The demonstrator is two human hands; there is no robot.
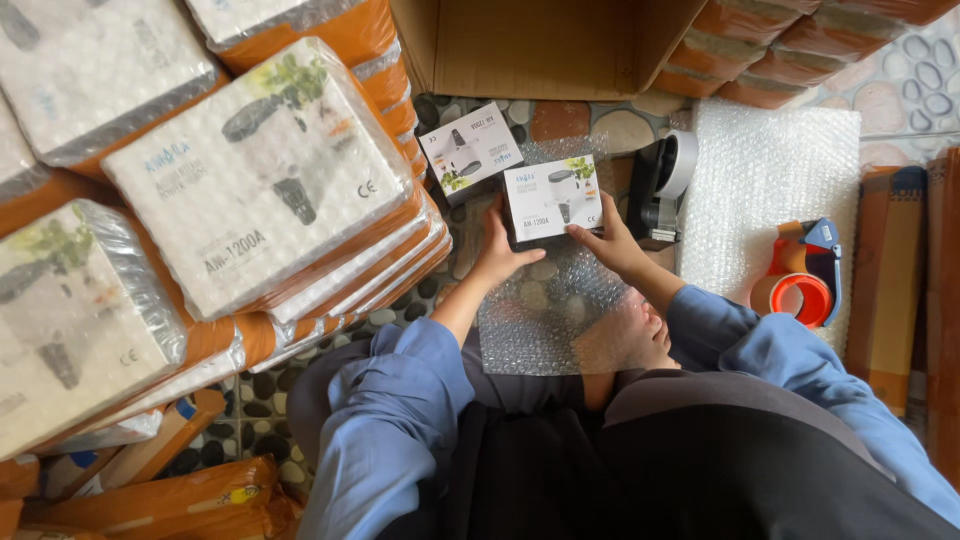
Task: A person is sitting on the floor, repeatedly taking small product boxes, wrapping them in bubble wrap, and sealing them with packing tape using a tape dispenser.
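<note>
Pebble floor (560,115) lies under you; your left hand (497,250) and right hand (612,243) grip a white box (552,197), wrapped orange packs (265,170) at nine o'clock.

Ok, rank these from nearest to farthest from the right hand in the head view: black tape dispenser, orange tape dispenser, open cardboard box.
From the right hand:
1. Black tape dispenser, just beside it on the bubble wrap's edge.
2. Orange tape dispenser, farther out to the side on the bubble wrap sheet.
3. Open cardboard box, at the top of the view.
</note>
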